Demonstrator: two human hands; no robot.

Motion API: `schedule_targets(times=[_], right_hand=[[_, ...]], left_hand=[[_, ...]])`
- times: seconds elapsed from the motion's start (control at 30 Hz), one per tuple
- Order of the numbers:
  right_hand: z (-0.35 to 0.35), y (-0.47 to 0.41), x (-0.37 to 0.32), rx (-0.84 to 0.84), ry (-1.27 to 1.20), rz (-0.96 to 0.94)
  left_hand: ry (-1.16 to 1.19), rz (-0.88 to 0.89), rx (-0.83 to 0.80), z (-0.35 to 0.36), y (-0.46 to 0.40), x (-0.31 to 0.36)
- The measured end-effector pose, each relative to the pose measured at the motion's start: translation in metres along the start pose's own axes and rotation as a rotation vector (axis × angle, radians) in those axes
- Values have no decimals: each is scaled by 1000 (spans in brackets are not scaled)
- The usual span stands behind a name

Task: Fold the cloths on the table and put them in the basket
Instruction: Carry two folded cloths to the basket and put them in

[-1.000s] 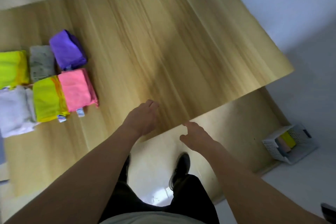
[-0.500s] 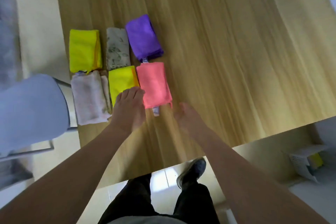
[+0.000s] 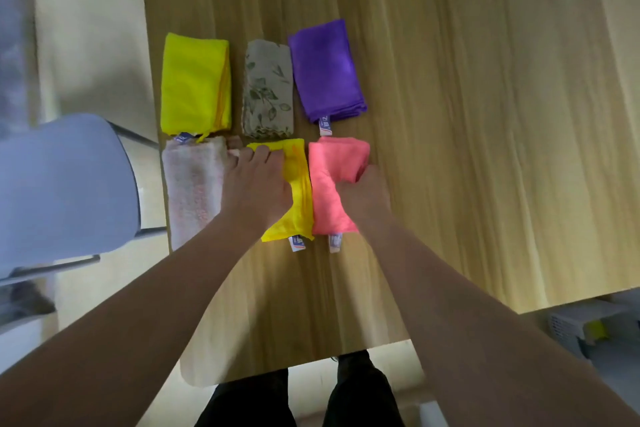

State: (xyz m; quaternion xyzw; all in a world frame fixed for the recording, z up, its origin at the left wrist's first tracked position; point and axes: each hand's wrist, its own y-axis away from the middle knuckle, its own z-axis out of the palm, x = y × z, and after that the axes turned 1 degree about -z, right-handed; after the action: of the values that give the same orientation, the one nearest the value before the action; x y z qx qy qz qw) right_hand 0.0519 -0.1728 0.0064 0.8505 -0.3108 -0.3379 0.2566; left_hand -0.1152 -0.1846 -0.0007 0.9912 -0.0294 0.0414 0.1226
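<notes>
While hands grip neighbours, purple cloth (image 3: pixel 325 68) lies just beyond.

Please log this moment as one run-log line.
left hand: grips near yellow cloth | right hand: grips pink cloth | both cloths on table

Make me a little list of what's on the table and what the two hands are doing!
far row: yellow cloth, leafy cloth, purple cloth, all folded
near row: pale pink cloth, second yellow cloth, pink cloth
left hand: grips the second yellow cloth
right hand: grips the pink cloth
table: wooden
basket: on the floor, lower right
</notes>
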Motion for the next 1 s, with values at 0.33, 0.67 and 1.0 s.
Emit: schedule_targets(times=[0.33,0.67,1.0], right_hand=[[-40,19,45,-25,-182,103],[-137,48,138,50,-269,90],[-249,80,338,185,-289,247]], left_hand=[[57,-5,-224,-8,4,30],[206,22,-439,-20,-2,135],[559,108,-620,-37,48,374]])
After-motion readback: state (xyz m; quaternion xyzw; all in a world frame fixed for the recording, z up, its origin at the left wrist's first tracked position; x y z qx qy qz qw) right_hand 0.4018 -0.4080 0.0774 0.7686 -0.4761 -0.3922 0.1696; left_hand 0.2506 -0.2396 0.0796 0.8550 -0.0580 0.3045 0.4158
